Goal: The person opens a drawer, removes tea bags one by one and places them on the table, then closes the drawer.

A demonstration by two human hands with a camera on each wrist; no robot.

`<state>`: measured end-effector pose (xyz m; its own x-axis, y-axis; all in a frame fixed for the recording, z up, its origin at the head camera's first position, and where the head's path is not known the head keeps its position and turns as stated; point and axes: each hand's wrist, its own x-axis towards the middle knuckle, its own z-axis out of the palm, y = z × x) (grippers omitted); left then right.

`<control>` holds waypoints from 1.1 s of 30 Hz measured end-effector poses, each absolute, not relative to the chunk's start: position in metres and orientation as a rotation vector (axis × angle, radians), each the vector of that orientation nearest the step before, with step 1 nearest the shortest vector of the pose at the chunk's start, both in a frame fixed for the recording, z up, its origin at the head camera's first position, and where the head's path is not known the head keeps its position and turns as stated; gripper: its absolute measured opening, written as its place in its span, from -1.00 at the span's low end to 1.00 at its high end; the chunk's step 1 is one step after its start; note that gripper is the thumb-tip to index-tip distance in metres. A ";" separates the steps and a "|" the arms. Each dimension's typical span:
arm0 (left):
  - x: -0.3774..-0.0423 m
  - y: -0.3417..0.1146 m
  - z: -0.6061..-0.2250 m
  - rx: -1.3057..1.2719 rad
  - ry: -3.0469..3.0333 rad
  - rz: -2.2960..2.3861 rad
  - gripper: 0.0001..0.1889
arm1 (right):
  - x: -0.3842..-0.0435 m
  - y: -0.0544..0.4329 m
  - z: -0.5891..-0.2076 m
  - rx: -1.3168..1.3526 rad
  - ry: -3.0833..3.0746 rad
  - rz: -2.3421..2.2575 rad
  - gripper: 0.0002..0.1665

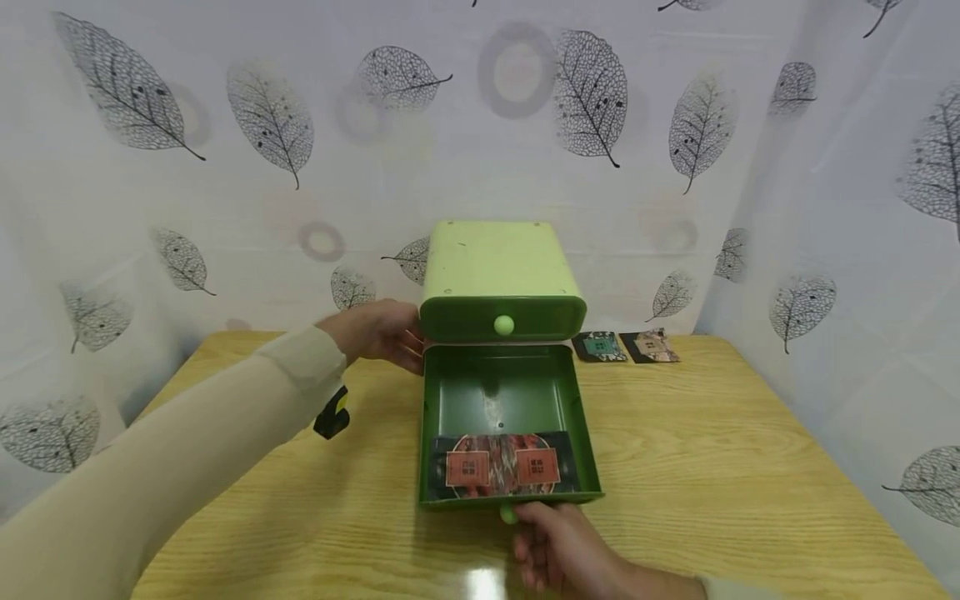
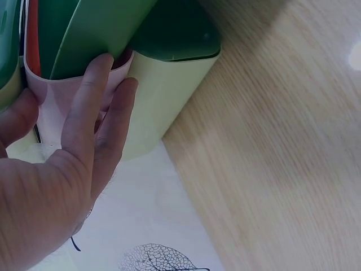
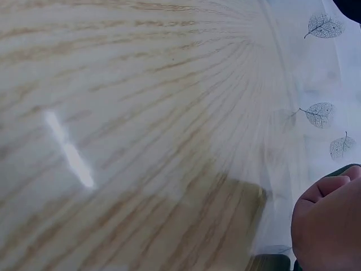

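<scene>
Leaf-printed white sheeting closes off the far and side edges of the wooden table (image 1: 750,467) I'm working at. Near the middle of the far edge sits a pale green drawer box (image 1: 501,268), its upper drawer closed, with a round knob (image 1: 504,325) showing on the front. Its lower drawer (image 1: 577,417) is pulled well out toward me, its front reaching close to the near edge. Inside that drawer, against the front wall, lies a dark packet with two red squares (image 1: 501,467). My left hand (image 1: 381,332) rests flat against the left side of the box, fingers (image 2: 93,107) straight and pressed on its rounded corner, gripping nothing. My right hand (image 1: 558,554) is at the drawer's front, fingers curled at the small green knob (image 1: 509,515) there; the knob is mostly covered, and the right wrist view shows only my knuckles above the wood. Two small packets (image 1: 626,347) lie side by side on the table just right of the box, close to the far edge. A black and yellow object (image 1: 333,413) shows below my left sleeve (image 1: 225,433).
</scene>
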<state>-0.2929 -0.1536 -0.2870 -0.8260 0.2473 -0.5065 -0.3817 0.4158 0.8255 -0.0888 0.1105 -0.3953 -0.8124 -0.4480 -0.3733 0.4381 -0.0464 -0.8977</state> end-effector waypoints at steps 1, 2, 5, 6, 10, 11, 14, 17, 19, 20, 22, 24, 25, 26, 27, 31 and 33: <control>-0.293 -0.154 -0.287 -0.116 2.102 1.437 -0.62 | -0.089 0.110 -0.395 -0.010 1.635 -1.916 -0.75; -0.293 -0.154 -0.286 -0.117 2.101 1.437 -0.62 | -0.088 0.110 -0.394 -0.009 1.630 -1.922 -0.74; -0.293 -0.154 -0.287 -0.117 2.092 1.443 -0.62 | -0.088 0.110 -0.390 -0.024 1.612 -1.946 -0.69; -0.293 -0.154 -0.287 -0.114 2.089 1.445 -0.62 | -0.088 0.109 -0.389 -0.029 1.609 -1.955 -0.67; -0.295 -0.153 -0.288 -0.133 2.086 1.456 -0.65 | -0.091 0.108 -0.386 -0.004 1.621 -1.982 -0.68; -0.295 -0.153 -0.288 -0.140 2.085 1.458 -0.65 | -0.092 0.108 -0.386 0.012 1.625 -1.984 -0.69; -0.295 -0.153 -0.287 -0.142 2.081 1.461 -0.63 | -0.093 0.109 -0.386 0.035 1.634 -1.986 -0.70; -0.294 -0.153 -0.286 -0.141 2.076 1.463 -0.61 | -0.093 0.109 -0.387 0.018 1.628 -1.980 -0.68; -0.294 -0.154 -0.286 -0.140 2.076 1.463 -0.60 | -0.092 0.110 -0.388 -0.008 1.621 -1.975 -0.66; -0.294 -0.154 -0.286 -0.145 2.076 1.464 -0.61 | -0.091 0.111 -0.388 -0.030 1.614 -1.973 -0.64; -0.295 -0.154 -0.286 -0.151 2.080 1.462 -0.61 | -0.090 0.112 -0.389 -0.080 1.591 -1.967 -0.60; -0.295 -0.155 -0.286 -0.155 2.078 1.461 -0.61 | -0.087 0.113 -0.389 -0.134 1.562 -1.962 -0.56; -0.295 -0.155 -0.286 -0.149 2.079 1.459 -0.61 | -0.086 0.113 -0.389 -0.157 1.545 -1.959 -0.54; -0.295 -0.155 -0.286 -0.149 2.078 1.458 -0.61 | -0.085 0.114 -0.388 -0.182 1.535 -1.954 -0.51; -0.295 -0.155 -0.286 -0.148 2.078 1.458 -0.62 | -0.083 0.114 -0.388 -0.202 1.528 -1.942 -0.49; -0.294 -0.155 -0.286 -0.138 2.074 1.459 -0.62 | -0.079 0.111 -0.380 -0.208 1.526 -1.837 -0.47; -0.294 -0.155 -0.286 -0.139 2.073 1.464 -0.62 | -0.079 0.109 -0.373 -0.235 1.523 -1.788 -0.48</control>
